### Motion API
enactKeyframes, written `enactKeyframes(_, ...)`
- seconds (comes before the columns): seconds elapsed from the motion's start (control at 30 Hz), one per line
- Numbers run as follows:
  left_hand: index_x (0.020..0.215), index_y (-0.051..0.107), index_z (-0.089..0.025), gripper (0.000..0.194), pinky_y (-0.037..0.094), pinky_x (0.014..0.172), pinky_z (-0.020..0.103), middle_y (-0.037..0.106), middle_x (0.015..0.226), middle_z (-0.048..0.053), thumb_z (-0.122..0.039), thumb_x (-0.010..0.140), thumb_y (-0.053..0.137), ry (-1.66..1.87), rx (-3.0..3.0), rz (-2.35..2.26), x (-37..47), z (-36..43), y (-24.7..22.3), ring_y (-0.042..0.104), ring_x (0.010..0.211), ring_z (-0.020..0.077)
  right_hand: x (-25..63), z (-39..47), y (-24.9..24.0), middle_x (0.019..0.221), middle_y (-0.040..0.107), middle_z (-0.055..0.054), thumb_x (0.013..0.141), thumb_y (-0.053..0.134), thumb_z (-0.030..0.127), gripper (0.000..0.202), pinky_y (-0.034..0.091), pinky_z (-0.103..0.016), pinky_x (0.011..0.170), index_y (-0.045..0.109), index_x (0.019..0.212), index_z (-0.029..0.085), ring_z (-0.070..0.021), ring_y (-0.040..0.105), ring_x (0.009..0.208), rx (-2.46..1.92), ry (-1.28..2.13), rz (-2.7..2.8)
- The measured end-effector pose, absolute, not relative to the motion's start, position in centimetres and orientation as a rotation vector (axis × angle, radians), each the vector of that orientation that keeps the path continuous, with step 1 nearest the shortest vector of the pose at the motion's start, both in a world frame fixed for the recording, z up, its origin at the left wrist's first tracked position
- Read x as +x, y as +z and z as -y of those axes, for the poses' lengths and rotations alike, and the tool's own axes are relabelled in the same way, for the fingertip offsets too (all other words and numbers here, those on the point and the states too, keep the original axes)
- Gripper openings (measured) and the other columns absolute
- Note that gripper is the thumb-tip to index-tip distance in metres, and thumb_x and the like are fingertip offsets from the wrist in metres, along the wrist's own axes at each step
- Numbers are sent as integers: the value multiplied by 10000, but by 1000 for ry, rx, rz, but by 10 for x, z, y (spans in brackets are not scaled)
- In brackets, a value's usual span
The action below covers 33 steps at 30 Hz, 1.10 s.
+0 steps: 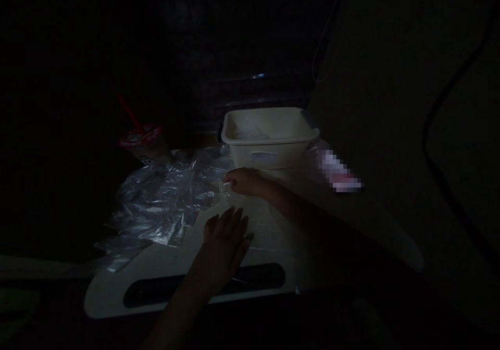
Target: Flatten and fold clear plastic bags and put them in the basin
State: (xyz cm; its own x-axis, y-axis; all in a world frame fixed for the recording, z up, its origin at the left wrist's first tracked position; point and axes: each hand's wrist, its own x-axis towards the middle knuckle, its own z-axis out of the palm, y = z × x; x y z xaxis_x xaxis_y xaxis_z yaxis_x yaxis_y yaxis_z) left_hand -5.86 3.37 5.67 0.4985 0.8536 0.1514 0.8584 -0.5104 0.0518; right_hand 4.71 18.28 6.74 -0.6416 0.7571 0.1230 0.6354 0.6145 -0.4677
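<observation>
My left hand (224, 243) lies flat on the white table (175, 259), palm down with its fingers spread. Under and beside it is a thin sheet of clear plastic, apparently a bag (265, 230), spread over the table. Farther forward, my right hand (247, 182) is closed in a pinch at what looks like this clear bag's far left edge. To the left lies a crumpled pile of clear plastic bags (156, 199). Right behind my right hand stands a cream plastic bin (269, 152), with some pale, see-through material inside. Dim light blurs the details.
A drink cup (146, 144) with a red lid and red straw stands at the back left, beside the pile. A pixelated pinkish-white item (338, 173) is right of the bin. The table has a dark slot (265, 276) along its front edge.
</observation>
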Motion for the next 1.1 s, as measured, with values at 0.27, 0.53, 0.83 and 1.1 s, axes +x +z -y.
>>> enactKeyframes(0.27,1161,416,-175,355,260,878,438,387,1258,84,-284,836,323,-318,-2673,1546,-59,-34,54,277,1155,249,76,-165,81,790,617,-8,683,505,118,135,380,-173,621,618,748,152,-85,547,694,-1010,543,2452)
enactKeyframes(0.53,1173,393,-153,372,298,840,411,378,1262,87,-299,841,312,-278,-2688,1592,-58,-31,56,304,1119,248,117,-146,65,721,599,-21,686,554,202,84,365,-248,698,634,673,182,-121,522,705,-905,401,2373)
enactKeyframes(0.83,1123,448,-113,345,335,819,386,429,1201,111,-258,823,359,-367,-2717,1531,-58,-32,55,353,1041,247,140,-144,38,746,589,-7,645,549,197,114,340,-288,720,655,626,233,-132,511,714,-846,339,2257)
enactKeyframes(1.1,1137,445,-165,338,317,836,402,360,1256,98,-228,818,351,-472,-2703,1555,-62,-31,54,348,1064,243,141,-140,38,794,580,-2,600,531,134,160,304,-323,747,655,594,235,-142,500,748,-878,399,2280)
